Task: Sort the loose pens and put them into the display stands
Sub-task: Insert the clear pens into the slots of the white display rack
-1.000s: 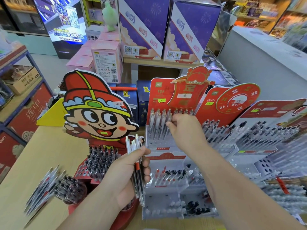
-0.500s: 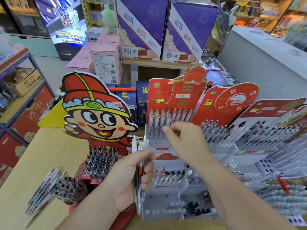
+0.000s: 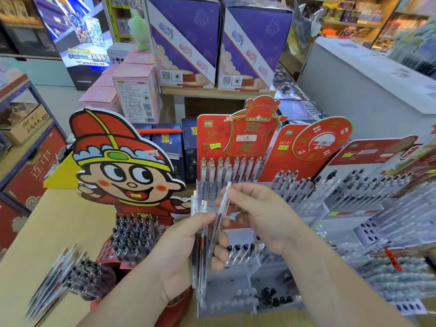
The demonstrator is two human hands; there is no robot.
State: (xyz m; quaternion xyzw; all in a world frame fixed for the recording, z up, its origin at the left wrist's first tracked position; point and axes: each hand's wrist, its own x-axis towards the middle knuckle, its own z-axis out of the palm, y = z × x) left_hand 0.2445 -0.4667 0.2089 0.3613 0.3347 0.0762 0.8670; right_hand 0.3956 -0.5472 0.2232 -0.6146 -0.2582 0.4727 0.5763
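Note:
My left hand [image 3: 186, 253] grips a bundle of clear pens [image 3: 199, 234], held upright in front of the clear tiered display stand [image 3: 226, 300]. My right hand [image 3: 262, 213] pinches one clear pen [image 3: 220, 218] near its top, tilted and still touching the bundle. The stand's top row [image 3: 226, 171] holds clear pens with gold tips under a red backing card [image 3: 236, 138]. A red cartoon-figure stand [image 3: 132, 234] on the left holds several black-capped pens. Loose pens [image 3: 54, 277] lie on the wooden table at the lower left.
More red-carded stands full of pens [image 3: 354, 185] stretch to the right. A pile of dark-capped pens [image 3: 90, 278] sits beside the loose ones. Purple boxes [image 3: 184, 43] and pink boxes [image 3: 134, 90] stand behind. A white counter [image 3: 368, 86] is at the right, a blue shelf [image 3: 28, 142] at the left.
My right hand left the stand's top row and came down to the bundle, where it now pinches one pen. My left hand stayed in place holding the bundle.

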